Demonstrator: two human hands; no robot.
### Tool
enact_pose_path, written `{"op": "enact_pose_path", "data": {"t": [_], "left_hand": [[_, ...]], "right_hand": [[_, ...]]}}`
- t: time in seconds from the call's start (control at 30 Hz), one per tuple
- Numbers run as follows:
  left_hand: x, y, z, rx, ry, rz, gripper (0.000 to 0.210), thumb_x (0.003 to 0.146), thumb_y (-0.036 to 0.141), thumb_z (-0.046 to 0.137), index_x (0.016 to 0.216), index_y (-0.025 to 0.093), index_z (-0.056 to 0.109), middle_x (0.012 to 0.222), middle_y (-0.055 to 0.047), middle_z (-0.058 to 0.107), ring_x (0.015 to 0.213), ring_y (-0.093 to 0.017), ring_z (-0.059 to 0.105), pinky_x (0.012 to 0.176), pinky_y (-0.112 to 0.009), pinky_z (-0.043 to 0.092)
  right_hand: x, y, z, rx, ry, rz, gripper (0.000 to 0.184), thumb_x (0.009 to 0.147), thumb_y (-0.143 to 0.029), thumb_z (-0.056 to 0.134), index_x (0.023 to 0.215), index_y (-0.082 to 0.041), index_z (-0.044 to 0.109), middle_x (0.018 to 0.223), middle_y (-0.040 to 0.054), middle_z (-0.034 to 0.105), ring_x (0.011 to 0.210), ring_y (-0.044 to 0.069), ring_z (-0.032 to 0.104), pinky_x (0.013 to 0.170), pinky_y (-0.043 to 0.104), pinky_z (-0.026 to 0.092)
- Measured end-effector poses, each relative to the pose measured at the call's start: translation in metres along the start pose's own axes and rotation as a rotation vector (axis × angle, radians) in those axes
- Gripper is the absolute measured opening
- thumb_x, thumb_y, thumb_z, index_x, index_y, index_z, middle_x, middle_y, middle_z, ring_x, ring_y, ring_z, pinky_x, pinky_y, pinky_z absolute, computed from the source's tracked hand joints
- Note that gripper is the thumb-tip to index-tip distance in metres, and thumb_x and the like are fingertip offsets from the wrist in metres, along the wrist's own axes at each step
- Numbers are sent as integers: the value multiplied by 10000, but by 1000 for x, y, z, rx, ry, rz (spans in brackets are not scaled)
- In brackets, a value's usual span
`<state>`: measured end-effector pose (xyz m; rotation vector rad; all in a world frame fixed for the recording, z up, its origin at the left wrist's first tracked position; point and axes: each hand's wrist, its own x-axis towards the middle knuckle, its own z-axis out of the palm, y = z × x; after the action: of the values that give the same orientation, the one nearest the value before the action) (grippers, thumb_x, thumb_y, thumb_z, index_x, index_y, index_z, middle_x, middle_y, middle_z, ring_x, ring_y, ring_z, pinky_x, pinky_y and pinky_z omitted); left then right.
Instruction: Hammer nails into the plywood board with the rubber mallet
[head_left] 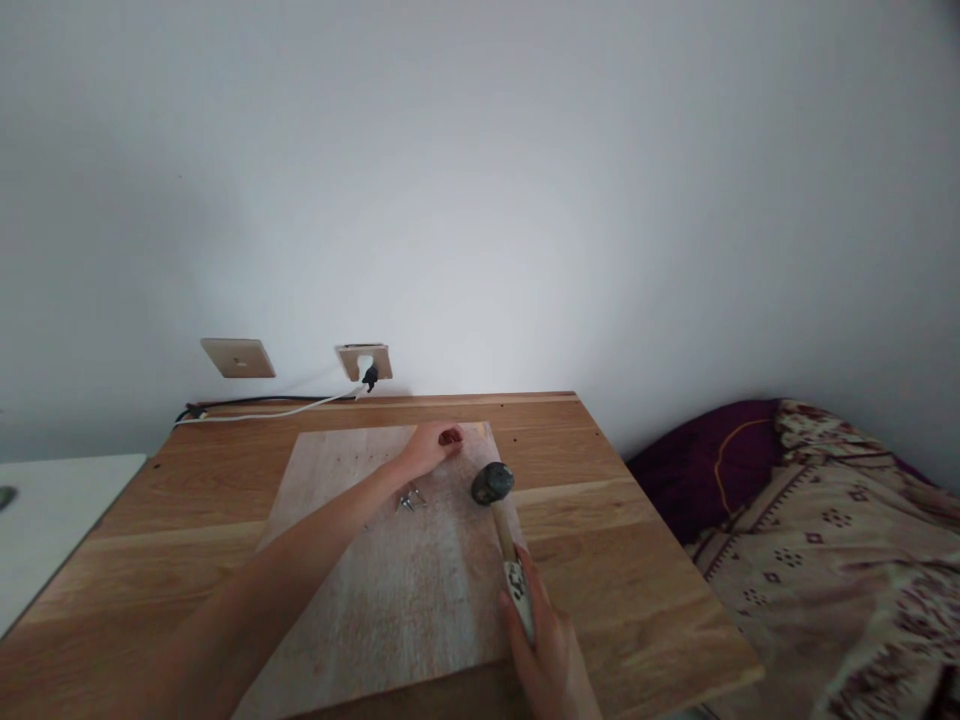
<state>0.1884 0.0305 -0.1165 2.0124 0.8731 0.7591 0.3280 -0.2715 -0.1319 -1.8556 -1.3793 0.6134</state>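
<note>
My right hand [546, 640] is wrapped round the pale handle of a hammer [493, 483], whose dark, blocky head hovers over the right side of a whitish wooden board [390, 590]. Near the board's far right corner, my left hand [437, 445] has its fingers curled together in a pinch. Whatever sits between those fingertips is too small to make out. Several loose screws or nails [409, 500] lie in a small pile on the board, beside my left forearm. A row of tiny dark marks shows near the board's far edge.
The board lies on a wooden table [622, 570] against a white wall. Black and white cables [262, 412] run along the back left to a wall socket [365, 362]. A white surface [67, 510] is at left; patterned bedding [810, 570] lies at right.
</note>
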Motion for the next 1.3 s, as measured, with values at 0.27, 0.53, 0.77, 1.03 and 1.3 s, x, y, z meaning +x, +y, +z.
{"op": "enact_pose_path", "data": {"t": [0.27, 0.53, 0.77, 1.03, 1.3], "left_hand": [[-5, -8, 0, 50, 4, 19, 86, 794, 96, 716, 829, 167, 749, 744, -5, 715, 701, -154, 631, 696, -256, 471], [-8, -7, 3, 77, -36, 46, 163, 762, 85, 720, 885, 180, 768, 838, -23, 761, 750, -171, 673, 735, -272, 495], [-9, -4, 3, 62, -16, 1, 251, 781, 138, 714, 1026, 177, 752, 921, -42, 793, 804, -182, 719, 780, -279, 536], [-10, -2, 4, 87, -4, -18, 340, 705, 96, 694, 1032, 168, 755, 886, -38, 784, 795, -198, 710, 752, -289, 523], [-8, -6, 6, 58, -7, -21, 426, 714, 52, 642, 1107, 180, 746, 928, -28, 798, 790, -188, 724, 763, -277, 538]], "right_hand": [[6, -3, -11, 97, -44, 84, 582, 989, -475, 481, 1476, -170, 574, 1351, 170, 711, 1304, 319, 649, 1077, 436, 536], [33, -23, -19, 232, -264, 353, 873, 910, -707, 493, 1525, -89, 445, 487, -54, 554, 383, 194, 565, 375, 263, 438], [65, -37, -9, 310, -166, 316, 716, 900, -714, 503, 1322, -139, 572, 499, -93, 458, 354, 128, 428, 344, 227, 356], [99, -59, -5, 277, -139, 183, 630, 934, -637, 468, 1299, -132, 566, 470, -117, 407, 327, 120, 382, 324, 212, 317], [106, -57, 3, 85, -103, 83, 682, 966, -669, 425, 1351, -141, 621, 531, -24, 570, 413, 193, 576, 412, 263, 447]]}}
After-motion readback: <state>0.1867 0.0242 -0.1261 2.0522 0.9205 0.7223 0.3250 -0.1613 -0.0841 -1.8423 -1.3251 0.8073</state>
